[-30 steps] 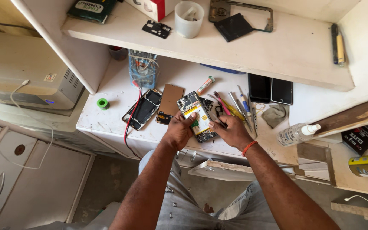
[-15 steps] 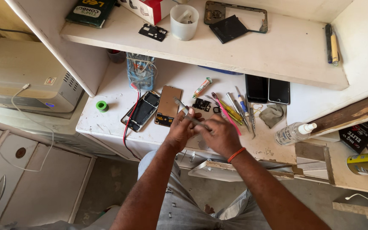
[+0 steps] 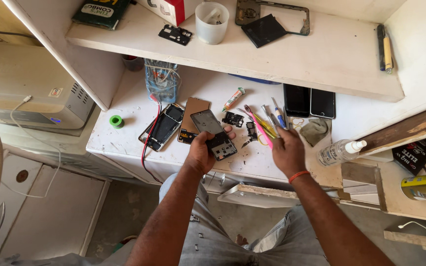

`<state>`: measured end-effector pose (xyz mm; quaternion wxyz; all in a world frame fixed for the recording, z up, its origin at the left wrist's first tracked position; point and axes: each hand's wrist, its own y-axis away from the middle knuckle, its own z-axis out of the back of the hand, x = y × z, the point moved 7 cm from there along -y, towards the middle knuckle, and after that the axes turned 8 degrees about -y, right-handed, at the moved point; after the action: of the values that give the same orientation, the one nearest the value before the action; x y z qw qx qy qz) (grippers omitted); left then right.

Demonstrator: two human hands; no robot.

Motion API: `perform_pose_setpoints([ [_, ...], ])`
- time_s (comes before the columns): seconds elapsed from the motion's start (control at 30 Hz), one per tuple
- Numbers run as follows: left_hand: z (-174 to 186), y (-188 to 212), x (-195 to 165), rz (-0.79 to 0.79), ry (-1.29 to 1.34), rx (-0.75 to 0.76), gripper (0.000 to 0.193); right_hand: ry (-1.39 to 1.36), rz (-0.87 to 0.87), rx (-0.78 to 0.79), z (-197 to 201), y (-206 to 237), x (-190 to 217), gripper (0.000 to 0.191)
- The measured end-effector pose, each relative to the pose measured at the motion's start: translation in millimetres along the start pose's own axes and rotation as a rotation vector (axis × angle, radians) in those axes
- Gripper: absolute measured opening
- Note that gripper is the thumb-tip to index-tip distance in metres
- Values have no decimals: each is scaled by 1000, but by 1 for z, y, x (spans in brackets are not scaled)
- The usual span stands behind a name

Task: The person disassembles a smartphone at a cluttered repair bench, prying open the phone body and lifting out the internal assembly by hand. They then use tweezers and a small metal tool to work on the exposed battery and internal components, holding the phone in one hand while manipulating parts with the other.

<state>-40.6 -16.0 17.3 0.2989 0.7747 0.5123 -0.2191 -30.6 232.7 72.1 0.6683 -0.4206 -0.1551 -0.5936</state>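
The left hand [image 3: 200,153] grips an opened phone body [image 3: 214,134], dark and rectangular, fingers wrapped round its lower end so that the upper end tilts away over the table [image 3: 124,143]. The right hand [image 3: 288,150] hovers just beside it with fingers spread and loose, holding nothing; its fingertips lie close to a pink tool [image 3: 258,125] and a fan of small screwdrivers [image 3: 271,117] (yellow, blue and grey handles, lying close together).

To the left of the held phone, a second opened phone [image 3: 162,126] lies flat with a red wire [image 3: 147,143] running across it and down over the table's front edge. A tan back cover [image 3: 192,118] lies between that phone and the held one, partly hidden by it. Small black parts [image 3: 233,118] sit just beyond the left hand's fingers, and a slim tube [image 3: 234,98] lies farther back. 2 dark phones [image 3: 309,101] rest side by side under the shelf's front edge. A grey cloth [image 3: 314,131] and a clear squeeze bottle [image 3: 340,151] lie near the table's right end, the bottle at the very edge.

Bare table shows only at the left, around a green roll [image 3: 117,120], and in a narrow strip along the front edge below the hands. The shelf [image 3: 341,54] overhangs the back half of the table, leaving low room there. It carries a white cup [image 3: 211,22] and a phone frame [image 3: 272,17].
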Motion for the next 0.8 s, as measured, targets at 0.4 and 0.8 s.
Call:
perform_pose_setpoints([
  [0.4, 1, 7, -3, 40, -145, -97, 54, 288, 198, -52, 10, -13, 31, 34],
  [0.8, 1, 6, -2, 69, 106, 15, 52, -701, -583, 461, -103, 18, 28, 31],
])
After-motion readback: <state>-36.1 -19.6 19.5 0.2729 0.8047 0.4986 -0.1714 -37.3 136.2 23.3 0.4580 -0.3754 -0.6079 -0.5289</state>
